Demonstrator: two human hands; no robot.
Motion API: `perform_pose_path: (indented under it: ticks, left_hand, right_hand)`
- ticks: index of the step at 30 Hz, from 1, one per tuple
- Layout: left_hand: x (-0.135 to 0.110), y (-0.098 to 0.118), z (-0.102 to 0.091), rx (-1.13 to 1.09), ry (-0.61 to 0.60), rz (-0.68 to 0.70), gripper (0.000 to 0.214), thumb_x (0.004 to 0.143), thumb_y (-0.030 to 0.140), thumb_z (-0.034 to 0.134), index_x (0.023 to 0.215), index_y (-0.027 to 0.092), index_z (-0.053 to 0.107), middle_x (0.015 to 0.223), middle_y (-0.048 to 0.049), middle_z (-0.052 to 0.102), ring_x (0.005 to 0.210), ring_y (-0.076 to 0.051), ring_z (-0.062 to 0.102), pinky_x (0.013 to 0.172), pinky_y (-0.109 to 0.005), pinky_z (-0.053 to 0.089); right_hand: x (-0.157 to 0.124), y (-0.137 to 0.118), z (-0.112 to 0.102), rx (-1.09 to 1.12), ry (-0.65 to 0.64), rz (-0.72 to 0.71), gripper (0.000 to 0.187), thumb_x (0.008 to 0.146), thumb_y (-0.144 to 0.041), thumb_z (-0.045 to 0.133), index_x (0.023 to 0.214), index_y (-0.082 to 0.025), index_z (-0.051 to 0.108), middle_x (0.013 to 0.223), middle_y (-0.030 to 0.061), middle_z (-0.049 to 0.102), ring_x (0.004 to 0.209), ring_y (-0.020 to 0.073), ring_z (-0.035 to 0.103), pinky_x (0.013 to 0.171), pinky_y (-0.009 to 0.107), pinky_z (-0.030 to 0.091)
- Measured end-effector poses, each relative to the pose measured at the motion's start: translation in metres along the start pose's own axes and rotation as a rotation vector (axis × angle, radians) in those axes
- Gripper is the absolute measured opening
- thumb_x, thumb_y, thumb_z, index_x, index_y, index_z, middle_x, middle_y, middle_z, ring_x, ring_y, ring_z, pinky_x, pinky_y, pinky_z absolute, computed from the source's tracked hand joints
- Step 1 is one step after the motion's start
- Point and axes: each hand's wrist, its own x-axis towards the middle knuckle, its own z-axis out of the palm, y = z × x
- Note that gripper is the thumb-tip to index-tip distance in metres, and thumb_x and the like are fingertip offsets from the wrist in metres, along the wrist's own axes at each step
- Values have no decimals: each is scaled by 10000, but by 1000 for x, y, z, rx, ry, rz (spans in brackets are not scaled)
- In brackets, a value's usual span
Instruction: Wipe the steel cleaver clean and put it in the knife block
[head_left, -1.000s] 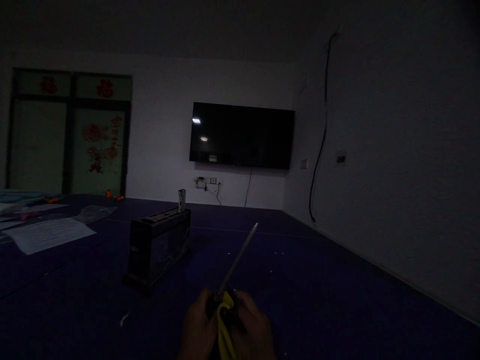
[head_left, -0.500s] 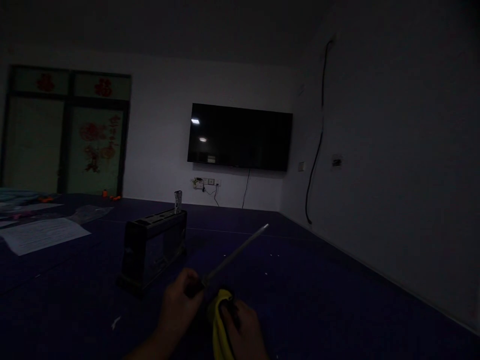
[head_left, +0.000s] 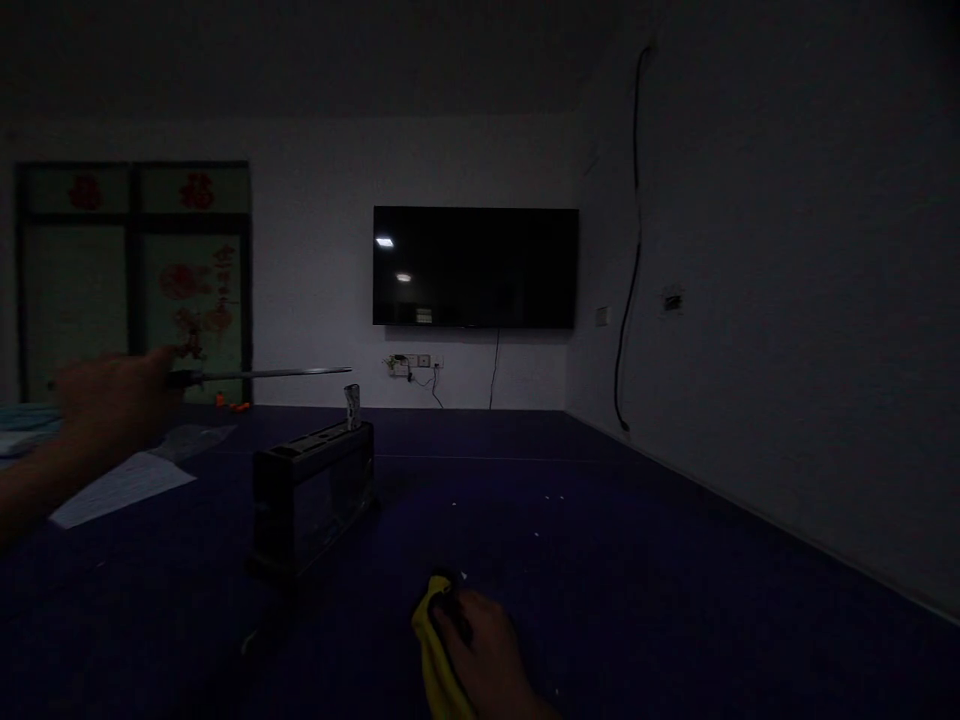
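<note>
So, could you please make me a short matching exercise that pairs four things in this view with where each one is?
Column one:
1. metal rod
2. yellow cloth
3. black box
4. television

Column two:
A. mounted on the far wall
B. held in the right hand
C. standing on the dark blue surface
D. held by its dark handle in the left hand

Right pairs: 1-D, 2-B, 3-C, 4-A.
</note>
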Motion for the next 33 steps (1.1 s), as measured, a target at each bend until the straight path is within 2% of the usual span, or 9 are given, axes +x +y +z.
perform_pose_path:
  ticks: [4,8,11,14,17,22,28,31,33]
  left_hand:
    - [17,-4,2,281,-36,149,282,872,138,363,922,108,639,800,-105,684,874,-306,620,717,-356,412]
    - [26,-3,8,362,-73,318,305,875,64,345,1002,71,622,916,-101,693,912,-295,602,719,-346,387]
    - [29,-3,15,402,-105,372,344,875,30,324,1043,60,622,951,-107,693,932,-289,598,712,-337,387]
    - [31,-4,22,419,-106,415,340,866,17,339,1002,69,647,963,-116,694,929,-291,601,699,-335,387]
    - [33,-9,32,424,-76,439,319,859,20,365,956,81,663,942,-114,697,903,-292,604,685,-336,382]
    - [38,-14,43,423,-17,508,337,838,1,379,982,104,665,932,-91,701,866,-268,600,655,-319,369]
    - [40,-14,43,392,146,645,344,799,-35,355,855,97,667,836,-130,684,796,-270,587,646,-333,355]
    - [50,-13,46,378,203,692,336,779,-44,350,840,83,654,822,-144,664,814,-268,568,673,-345,362]
    - [61,-11,49,353,274,774,320,780,-36,351,866,61,644,867,-163,651,872,-274,546,720,-361,373]
  right_hand:
    - [-2,-2,-4,12,-15,-8,222,870,-259,496,696,-186,613,675,32,662,618,151,610,574,220,372]
    - [-3,-3,-7,10,-25,-24,187,867,-225,494,747,-189,633,732,31,682,669,152,628,610,220,386]
    - [-2,-2,-7,-10,-25,-20,165,852,-210,514,739,-188,633,721,29,681,656,156,627,597,224,377]
    - [-2,-2,-8,-23,-24,-15,148,840,-205,535,729,-189,631,721,31,681,662,163,628,600,230,372]
    - [-3,-3,-8,-19,-23,-14,138,835,-196,545,731,-189,635,730,30,685,670,161,631,609,229,373]
    - [-3,-4,-8,-9,-9,-3,159,853,-193,528,733,-180,631,735,31,683,678,157,630,618,225,378]
    - [-4,-6,-11,-8,-14,-6,208,877,-230,499,725,-180,632,715,26,675,643,148,614,587,223,368]
    - [-4,-7,-12,-17,-18,-17,221,883,-236,483,727,-184,630,717,21,671,650,143,607,594,223,365]
    - [-4,-6,-11,-32,-18,-18,220,880,-236,486,715,-186,623,716,21,667,651,141,602,590,223,359]
